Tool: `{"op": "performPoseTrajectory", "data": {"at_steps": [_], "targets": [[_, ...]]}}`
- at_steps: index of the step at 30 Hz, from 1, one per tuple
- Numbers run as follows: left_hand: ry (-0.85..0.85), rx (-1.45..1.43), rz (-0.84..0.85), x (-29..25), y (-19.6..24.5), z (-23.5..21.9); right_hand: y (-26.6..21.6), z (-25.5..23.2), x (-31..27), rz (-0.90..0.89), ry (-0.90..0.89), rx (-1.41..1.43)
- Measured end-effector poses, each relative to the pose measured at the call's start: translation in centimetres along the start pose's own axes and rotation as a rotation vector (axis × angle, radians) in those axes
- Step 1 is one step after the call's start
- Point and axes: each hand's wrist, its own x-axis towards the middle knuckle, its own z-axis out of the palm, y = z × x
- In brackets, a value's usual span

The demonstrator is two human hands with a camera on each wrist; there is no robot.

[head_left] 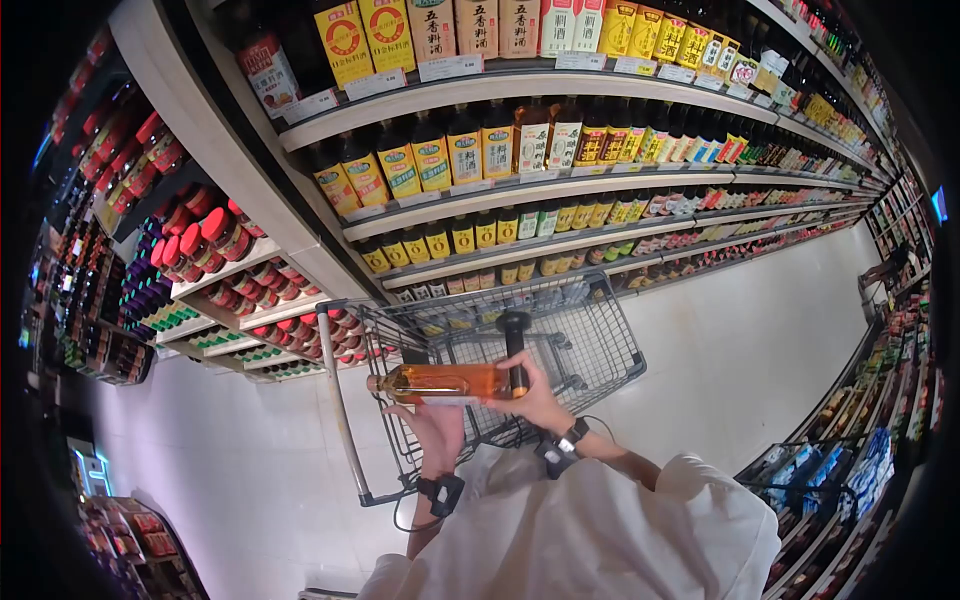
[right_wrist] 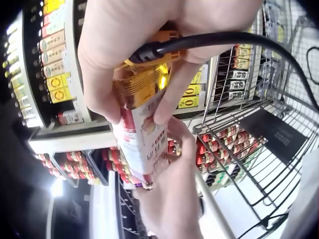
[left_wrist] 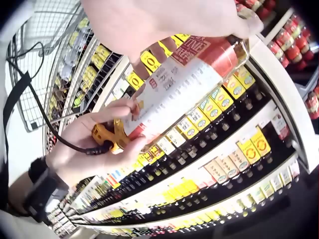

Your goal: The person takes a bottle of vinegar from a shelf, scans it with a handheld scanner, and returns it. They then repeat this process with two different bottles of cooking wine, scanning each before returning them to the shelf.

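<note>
A glass bottle of amber liquid [head_left: 440, 381] is held sideways above the shopping cart, its neck toward the left. Its white and red label [left_wrist: 174, 89] shows in both wrist views. My right hand [head_left: 530, 398] grips the base end, with the thumb and fingers on either side of it. My left hand [head_left: 437, 436] holds the bottle from beneath, fingers bent against it. In the left wrist view, an orange piece [left_wrist: 112, 135] with a black cable sits at the right hand. A dark, round-topped object [head_left: 514, 335] shows just beyond the right hand.
The wire shopping cart [head_left: 600, 330] stands in front of me, beside shelves [head_left: 560, 180] of bottled cooking wine. Red-lidded jars [head_left: 215, 235] fill the shelves at the left. Pale floor [head_left: 720, 350] runs along the aisle, with another stocked shelf [head_left: 880, 400] at the right.
</note>
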Motion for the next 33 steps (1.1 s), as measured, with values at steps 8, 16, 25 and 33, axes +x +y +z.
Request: {"op": "performPoseTrajectory", "data": {"at_steps": [8,16,25,33], "targets": [[0.082,0.140,0.143,2.1,1.1,-0.6,-0.6,0.4,-0.1,-0.100,-0.190,-0.177],[0.061,0.080,0.157,1.9,3.2,2.7,-0.3,0.1,0.3,0.079,-0.256,0.311],[-0.141,0.129,0.198,1.8,4.7,0.7,-1.9,-3.9,1.4,0.028,-0.379,0.407],[-0.069,0.191,0.236,1.4,4.9,1.0,-3.7,-5.5,1.0,0.436,-0.494,0.471]]}}
